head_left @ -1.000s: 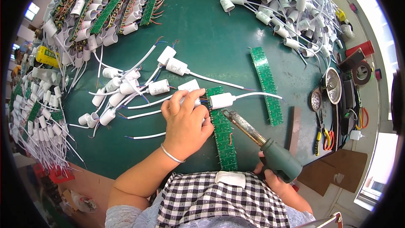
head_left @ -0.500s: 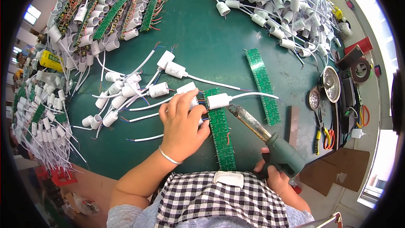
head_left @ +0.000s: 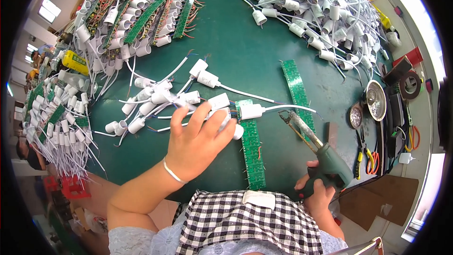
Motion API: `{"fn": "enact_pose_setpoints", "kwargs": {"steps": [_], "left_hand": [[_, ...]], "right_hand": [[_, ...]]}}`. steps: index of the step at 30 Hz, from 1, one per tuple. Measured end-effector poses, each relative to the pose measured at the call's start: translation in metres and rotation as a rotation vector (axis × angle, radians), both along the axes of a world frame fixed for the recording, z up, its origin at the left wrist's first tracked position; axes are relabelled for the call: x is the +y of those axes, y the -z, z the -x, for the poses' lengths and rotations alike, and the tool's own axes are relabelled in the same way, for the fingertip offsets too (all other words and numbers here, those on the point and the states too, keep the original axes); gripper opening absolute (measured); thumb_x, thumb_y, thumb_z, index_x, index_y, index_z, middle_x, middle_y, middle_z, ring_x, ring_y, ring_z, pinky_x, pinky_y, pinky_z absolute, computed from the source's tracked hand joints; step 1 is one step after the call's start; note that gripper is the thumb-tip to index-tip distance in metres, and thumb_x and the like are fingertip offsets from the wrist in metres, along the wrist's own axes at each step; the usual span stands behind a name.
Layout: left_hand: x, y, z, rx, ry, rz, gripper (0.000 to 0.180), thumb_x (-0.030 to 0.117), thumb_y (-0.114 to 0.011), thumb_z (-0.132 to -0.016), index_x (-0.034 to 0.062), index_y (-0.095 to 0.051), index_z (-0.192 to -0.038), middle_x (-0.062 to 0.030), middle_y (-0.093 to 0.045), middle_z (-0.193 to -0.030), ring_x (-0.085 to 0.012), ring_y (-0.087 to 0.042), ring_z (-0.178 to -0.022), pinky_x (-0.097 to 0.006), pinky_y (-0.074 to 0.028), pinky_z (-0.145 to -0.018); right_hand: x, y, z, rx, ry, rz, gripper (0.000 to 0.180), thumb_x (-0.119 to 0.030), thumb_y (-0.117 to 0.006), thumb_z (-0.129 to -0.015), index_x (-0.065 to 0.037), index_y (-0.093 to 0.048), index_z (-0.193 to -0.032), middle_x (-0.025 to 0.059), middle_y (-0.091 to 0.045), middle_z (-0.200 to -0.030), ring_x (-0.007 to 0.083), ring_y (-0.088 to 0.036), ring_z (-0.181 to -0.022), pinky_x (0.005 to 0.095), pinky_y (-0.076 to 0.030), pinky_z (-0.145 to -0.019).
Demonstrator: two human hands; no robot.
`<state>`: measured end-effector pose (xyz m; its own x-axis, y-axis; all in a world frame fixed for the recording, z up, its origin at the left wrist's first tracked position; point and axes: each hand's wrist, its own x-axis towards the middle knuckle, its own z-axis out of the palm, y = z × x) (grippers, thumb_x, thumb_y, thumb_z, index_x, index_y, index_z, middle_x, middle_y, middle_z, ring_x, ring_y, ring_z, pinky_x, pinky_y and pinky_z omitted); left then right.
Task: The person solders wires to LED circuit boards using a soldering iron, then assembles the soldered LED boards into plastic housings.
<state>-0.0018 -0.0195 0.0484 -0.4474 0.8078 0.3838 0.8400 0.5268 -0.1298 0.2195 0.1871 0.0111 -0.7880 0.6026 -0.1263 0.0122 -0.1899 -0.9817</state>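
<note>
My left hand (head_left: 196,137) is raised over the near end of the loose pile, fingers apart. Close to its fingertips lie white cylindrical housings with cables (head_left: 190,97); one cable there is blurred. Beside my thumb, a green circuit board strip (head_left: 253,160) runs toward me. Across its far end rests a white housing (head_left: 251,111), its cable pointing right. In my right hand (head_left: 317,196) is a dark green soldering gun (head_left: 330,163), gripped by the handle. The gun's bent tip is up and left, a little right of that housing. A second board strip (head_left: 295,82) lies partly behind the tip.
Heaps of white housings stand at the far right (head_left: 321,14) and far left (head_left: 141,16), the left one mixed with boards. Along the right are a metal bowl (head_left: 376,97), a small dish (head_left: 355,115), pliers (head_left: 359,160), black tape (head_left: 409,84) and a brown block (head_left: 331,134).
My left hand has lifted and moved left off the board, its fingers spreading. The soldering gun has shifted right, away from the housing. The whole view has shifted slightly.
</note>
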Motion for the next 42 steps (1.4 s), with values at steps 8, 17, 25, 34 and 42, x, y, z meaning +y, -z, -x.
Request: {"fn": "enact_pose_setpoints", "kwargs": {"steps": [8, 17, 25, 34, 42], "left_hand": [[0.0, 0.037, 0.051, -0.317, 0.162, -0.339, 0.046, -0.002, -0.061, -0.073, 0.0094, -0.061, -0.117, -0.0111, -0.055, -0.12, -0.0304, -0.054, -0.107, -0.042, -0.044, -0.096], [-0.102, -0.031, 0.134, -0.517, -0.446, -0.865, 0.025, 0.007, -0.054, -0.09, 0.0048, -0.062, -0.114, -0.0039, -0.062, -0.106, -0.0115, -0.056, -0.088, -0.027, -0.044, -0.08], [-0.151, -0.038, 0.157, -1.571, 0.077, -1.032, 0.052, 0.02, -0.057, -0.089, 0.0041, -0.043, -0.136, -0.0114, -0.055, -0.126, -0.022, -0.055, -0.105, -0.034, -0.043, -0.093], [-0.114, 0.006, 0.145, -0.81, -0.336, -0.025, 0.071, 0.012, -0.063, -0.069, 0.0097, -0.043, -0.138, -0.0142, -0.058, -0.113, -0.0314, -0.052, -0.105, -0.038, -0.04, -0.096], [-0.12, 0.006, 0.13, -0.55, -0.353, -0.195, 0.028, 0.025, -0.068, -0.082, 0.0107, -0.063, -0.105, -0.0085, -0.063, -0.091, -0.0259, -0.06, -0.082, -0.034, -0.048, -0.073]], "right_hand": [[-0.005, -0.004, 0.001, -0.031, 0.033, 0.036, 0.048, -0.03, -0.054, -0.088, 0.006, -0.045, -0.118, 0.0117, -0.055, -0.06, 0.0195, -0.054, -0.052, 0.0307, -0.046, -0.053], [-0.007, -0.01, 0.012, 0.001, 0.049, 0.033, 0.047, -0.029, -0.055, -0.087, 0.007, -0.045, -0.117, 0.0126, -0.056, -0.063, 0.0199, -0.055, -0.054, 0.0307, -0.049, -0.053], [-0.008, -0.006, 0.008, -0.024, 0.087, 0.036, 0.046, -0.029, -0.054, -0.087, 0.007, -0.045, -0.116, 0.0122, -0.056, -0.064, 0.0191, -0.054, -0.052, 0.0298, -0.048, -0.051], [-0.01, -0.006, 0.011, -0.024, 0.079, 0.011, 0.047, -0.029, -0.055, -0.087, 0.007, -0.045, -0.116, 0.0113, -0.055, -0.061, 0.0191, -0.053, -0.051, 0.0298, -0.047, -0.05], [-0.01, -0.005, 0.014, -0.016, 0.053, 0.031, 0.049, -0.032, -0.056, -0.088, 0.007, -0.046, -0.116, 0.0108, -0.055, -0.061, 0.0195, -0.053, -0.052, 0.0298, -0.047, -0.053]]}}
